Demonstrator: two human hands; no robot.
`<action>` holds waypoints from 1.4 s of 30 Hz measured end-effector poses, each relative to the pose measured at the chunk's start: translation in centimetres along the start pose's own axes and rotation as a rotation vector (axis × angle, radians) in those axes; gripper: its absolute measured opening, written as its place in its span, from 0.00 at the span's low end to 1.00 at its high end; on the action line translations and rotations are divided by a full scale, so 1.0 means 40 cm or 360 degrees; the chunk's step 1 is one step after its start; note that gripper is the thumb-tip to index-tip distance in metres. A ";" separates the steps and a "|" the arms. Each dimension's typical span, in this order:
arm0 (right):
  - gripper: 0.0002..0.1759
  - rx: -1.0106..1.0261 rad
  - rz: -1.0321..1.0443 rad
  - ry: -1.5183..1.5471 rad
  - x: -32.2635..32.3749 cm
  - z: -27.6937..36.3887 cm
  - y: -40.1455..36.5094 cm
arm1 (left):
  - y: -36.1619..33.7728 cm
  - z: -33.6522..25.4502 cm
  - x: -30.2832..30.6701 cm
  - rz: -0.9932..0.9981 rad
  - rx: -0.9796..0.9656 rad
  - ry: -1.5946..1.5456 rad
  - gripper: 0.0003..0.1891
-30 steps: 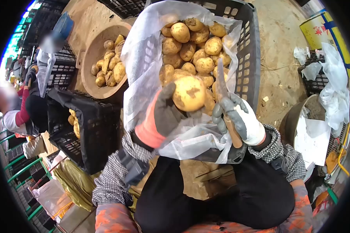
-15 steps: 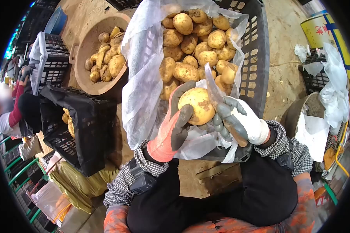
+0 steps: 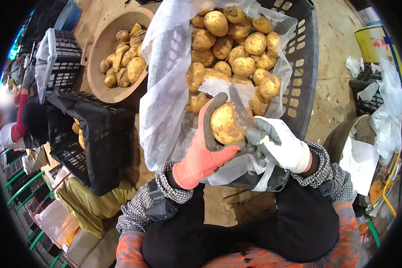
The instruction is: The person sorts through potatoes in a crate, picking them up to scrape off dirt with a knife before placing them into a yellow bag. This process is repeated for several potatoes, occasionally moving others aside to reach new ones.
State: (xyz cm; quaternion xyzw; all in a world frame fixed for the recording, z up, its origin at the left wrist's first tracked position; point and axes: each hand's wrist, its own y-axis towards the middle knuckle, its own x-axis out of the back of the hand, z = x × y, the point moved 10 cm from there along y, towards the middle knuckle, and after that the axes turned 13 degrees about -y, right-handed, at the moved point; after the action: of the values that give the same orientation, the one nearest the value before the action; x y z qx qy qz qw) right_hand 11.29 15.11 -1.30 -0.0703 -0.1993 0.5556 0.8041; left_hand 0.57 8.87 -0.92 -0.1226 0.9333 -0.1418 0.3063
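My left hand (image 3: 205, 149), in a coral glove with grey fingers, is closed around a large potato (image 3: 225, 124) above the near part of a lined crate. My right hand (image 3: 277, 143), in a white glove with grey fingertips, is closed on a knife (image 3: 242, 111). The grey, blurred blade lies along the potato's right side; the handle is hidden by the hand. Beyond both hands, several potatoes (image 3: 244, 67) fill the black crate (image 3: 300, 71) on its translucent white liner (image 3: 165, 85).
At the upper left a brown basin (image 3: 96, 73) holds several potatoes and pieces. Below it stands a black-lined crate (image 3: 105, 152) with some potatoes. A co-worker (image 3: 18, 120) is at the far left. A round container (image 3: 337, 134) stands on the right.
The held potato has turned, and the blade has moved from upright beside it to lie against its right side. My right hand's fingers have drawn closer together. The view has shifted slightly.
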 end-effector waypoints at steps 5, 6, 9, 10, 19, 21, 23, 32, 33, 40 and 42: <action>0.27 -0.0051 0.0295 -0.0339 -0.023 0.007 0.011 | -0.003 0.008 -0.010 -0.0020 0.0218 0.0053 0.48; 0.27 -0.0204 0.0381 0.0037 -0.029 0.003 0.004 | -0.004 0.005 -0.007 -0.0067 0.0234 -0.0124 0.47; 0.23 0.0226 -0.0072 -0.0269 0.006 0.033 0.007 | -0.007 0.004 0.006 -0.0106 0.0236 -0.0150 0.45; 0.21 0.0447 -0.0258 -0.0451 0.018 0.054 0.008 | -0.008 0.009 0.012 -0.0108 0.0228 -0.0077 0.44; 0.18 -0.0317 0.0213 0.0795 -0.031 -0.019 0.009 | 0.001 0.061 0.079 -0.0100 0.0295 0.0015 0.28; 0.17 -0.0172 0.0133 0.0861 -0.017 -0.003 0.017 | 0.007 0.012 0.048 0.0132 -0.0032 0.0439 0.24; 0.16 -0.0032 0.0078 0.0885 -0.006 0.012 0.024 | 0.004 -0.015 0.023 0.0192 -0.0238 0.0533 0.23; 0.16 -0.0199 -0.0160 0.0948 0.023 -0.026 0.020 | 0.006 0.050 0.015 -0.0125 0.0347 -0.0728 0.35; 0.16 -0.0271 -0.0035 0.0870 0.000 -0.030 0.020 | 0.008 0.044 0.016 -0.0127 0.0347 -0.0726 0.35; 0.13 -0.0350 0.0111 0.0594 -0.021 -0.034 0.020 | -0.001 0.023 -0.008 -0.0044 0.0308 -0.0568 0.45; 0.12 -0.0394 0.0140 0.0711 -0.029 -0.034 0.019 | 0.002 0.032 0.005 -0.0059 0.0256 -0.0495 0.49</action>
State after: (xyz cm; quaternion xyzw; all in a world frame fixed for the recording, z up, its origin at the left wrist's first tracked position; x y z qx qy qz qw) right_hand 10.85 14.48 -3.07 -0.2977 -0.0800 0.5322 0.7885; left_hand 1.19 8.65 -2.03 -0.1354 0.8580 -0.2008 0.4530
